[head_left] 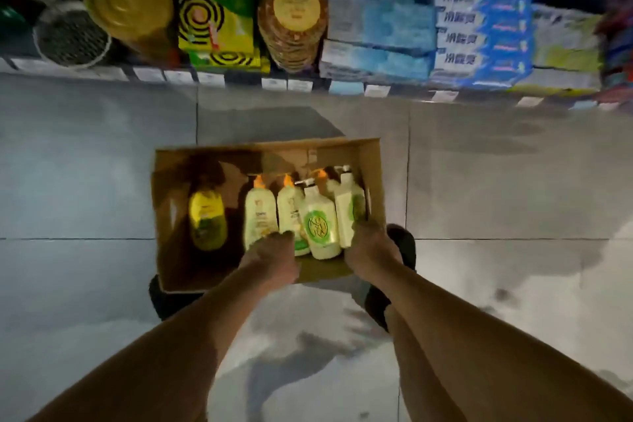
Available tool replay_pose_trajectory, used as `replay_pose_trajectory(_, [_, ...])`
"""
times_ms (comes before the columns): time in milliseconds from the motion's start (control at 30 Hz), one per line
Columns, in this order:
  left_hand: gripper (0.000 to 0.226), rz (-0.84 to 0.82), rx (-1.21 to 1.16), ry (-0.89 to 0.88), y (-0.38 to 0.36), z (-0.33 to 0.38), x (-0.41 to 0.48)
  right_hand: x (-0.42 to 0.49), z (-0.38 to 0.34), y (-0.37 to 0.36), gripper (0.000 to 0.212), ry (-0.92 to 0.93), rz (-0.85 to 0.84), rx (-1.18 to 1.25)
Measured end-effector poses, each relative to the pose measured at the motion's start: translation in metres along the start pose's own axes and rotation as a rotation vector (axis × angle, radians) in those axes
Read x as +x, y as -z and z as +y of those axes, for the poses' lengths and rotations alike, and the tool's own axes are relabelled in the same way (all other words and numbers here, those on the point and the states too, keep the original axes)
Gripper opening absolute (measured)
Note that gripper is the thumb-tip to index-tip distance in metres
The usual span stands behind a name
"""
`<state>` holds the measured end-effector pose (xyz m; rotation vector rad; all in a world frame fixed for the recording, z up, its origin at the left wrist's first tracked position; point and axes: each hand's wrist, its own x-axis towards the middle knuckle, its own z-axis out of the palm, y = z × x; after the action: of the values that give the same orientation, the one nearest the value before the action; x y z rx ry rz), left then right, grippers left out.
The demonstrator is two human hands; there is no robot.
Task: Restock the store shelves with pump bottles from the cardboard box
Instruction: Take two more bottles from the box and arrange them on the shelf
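Observation:
An open cardboard box (164, 216) sits on the floor below me. Several pump bottles lie in it with their pumps pointing away: a yellow bottle (207, 219) at the left, two cream bottles with orange pumps (261, 212), a white bottle with a green round label (318, 223) and a white bottle (347, 212) at the right. My left hand (272, 255) is curled over the base of a cream bottle. My right hand (368, 245) is curled over the base of the rightmost white bottle. The fingertips are hidden and the picture is blurred.
The bottom store shelf (239, 79) runs across the top with a rail of price tags. It holds green-yellow coil boxes (215, 20), a round orange stack (291, 24) and blue packs (476, 38). Grey floor tiles (496, 199) surround the box. My dark shoes (404, 247) stand beside it.

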<state>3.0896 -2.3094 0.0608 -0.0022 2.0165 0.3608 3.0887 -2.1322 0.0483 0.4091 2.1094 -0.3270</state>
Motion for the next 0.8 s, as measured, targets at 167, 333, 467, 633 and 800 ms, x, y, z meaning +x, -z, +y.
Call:
replay_pose_trajectory(167, [0.05, 0.072, -0.54, 0.187, -0.055, 0.018, 0.088, 0.088, 0.021, -0.052, 0.045, -0.13, 0.037, 0.18])
replay_pose_trajectory(333, [0.065, 0.097, -0.822, 0.445, -0.092, 0.02, 0.143, 0.125, 0.032, -0.084, 0.031, -0.116, 0.186, 0.267])
replay_pose_trajectory(467, [0.07, 0.16, -0.999, 0.484, -0.108, 0.011, 0.152, 0.121, 0.039, -0.1, 0.042, -0.055, 0.254, 0.379])
replay_pose_trajectory(633, [0.071, 0.224, -1.031, 0.49, -0.112, 0.012, 0.159, 0.117, 0.045, -0.099, 0.054, -0.026, 0.267, 0.535])
replay_pose_trajectory(800, [0.084, 0.233, -1.16, 0.585, -0.119, 0.017, 0.174, 0.12, 0.042, -0.101, 0.045, -0.03, 0.3, 0.524])
